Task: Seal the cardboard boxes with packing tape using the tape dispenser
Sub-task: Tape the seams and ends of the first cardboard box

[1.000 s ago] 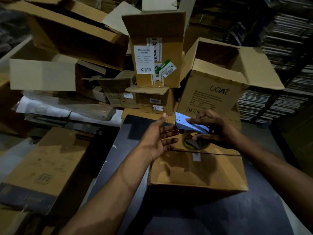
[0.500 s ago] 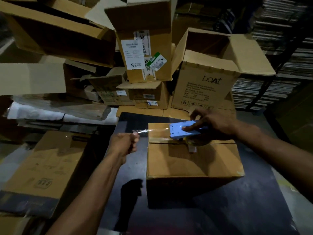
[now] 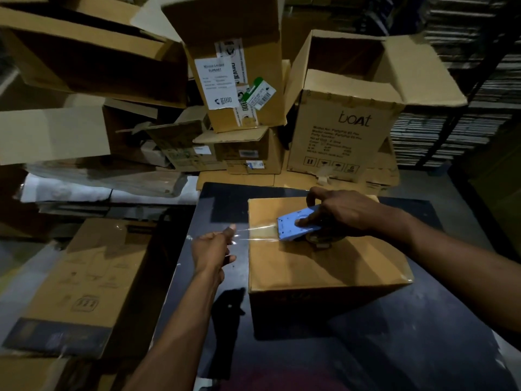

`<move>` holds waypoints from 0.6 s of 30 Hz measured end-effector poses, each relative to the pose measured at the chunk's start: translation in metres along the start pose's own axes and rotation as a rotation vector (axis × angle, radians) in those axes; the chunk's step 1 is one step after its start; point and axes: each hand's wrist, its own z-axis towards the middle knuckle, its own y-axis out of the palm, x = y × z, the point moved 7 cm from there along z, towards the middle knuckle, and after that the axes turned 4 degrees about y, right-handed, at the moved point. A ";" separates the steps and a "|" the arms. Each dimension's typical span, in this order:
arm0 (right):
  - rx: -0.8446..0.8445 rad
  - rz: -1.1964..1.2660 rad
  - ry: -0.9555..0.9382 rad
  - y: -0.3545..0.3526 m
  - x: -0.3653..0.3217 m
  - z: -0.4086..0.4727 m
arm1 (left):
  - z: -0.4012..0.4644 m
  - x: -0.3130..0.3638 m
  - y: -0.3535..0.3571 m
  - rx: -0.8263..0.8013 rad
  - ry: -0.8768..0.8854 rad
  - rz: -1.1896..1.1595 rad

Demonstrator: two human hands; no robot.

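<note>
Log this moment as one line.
left hand: pinches tape end | right hand: grips dispenser | box: tape partly stretched across top

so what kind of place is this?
Probably a warehouse or packing area: opened cardboard cartons piled behind the table, one printed "boat", another bearing a shipping label; racks of stacked flat stock on the right; a box being taped with a blue tape dispenser.

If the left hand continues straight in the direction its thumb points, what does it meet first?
Probably the pile of cardboard boxes beyond the dark table; the left hand has no nearer obstacle, though depth is unclear.
</note>
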 end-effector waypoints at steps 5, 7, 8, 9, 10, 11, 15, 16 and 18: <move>0.015 0.034 0.008 0.001 -0.003 0.013 | 0.009 -0.013 0.001 0.035 -0.016 0.022; 0.000 0.017 0.006 0.002 -0.006 0.015 | 0.012 -0.026 0.002 0.051 -0.040 0.043; -0.014 0.018 0.005 0.003 -0.008 0.016 | 0.012 -0.033 0.003 0.054 -0.048 0.049; -0.027 0.013 -0.002 0.003 -0.010 0.016 | 0.013 -0.039 0.005 0.054 -0.053 0.048; -0.041 0.004 0.000 0.003 -0.011 0.017 | 0.012 -0.045 0.008 0.047 -0.069 0.039; -0.044 -0.007 -0.004 0.004 -0.012 0.018 | 0.011 -0.050 0.013 0.037 -0.092 0.025; -0.048 -0.027 -0.042 0.006 -0.021 0.021 | 0.005 -0.065 0.028 0.034 -0.179 -0.025; -0.046 -0.026 -0.041 0.007 -0.023 0.021 | 0.002 -0.067 0.029 0.048 -0.196 -0.045; -0.039 -0.037 -0.035 0.006 -0.025 0.021 | -0.002 -0.069 0.031 0.075 -0.219 -0.099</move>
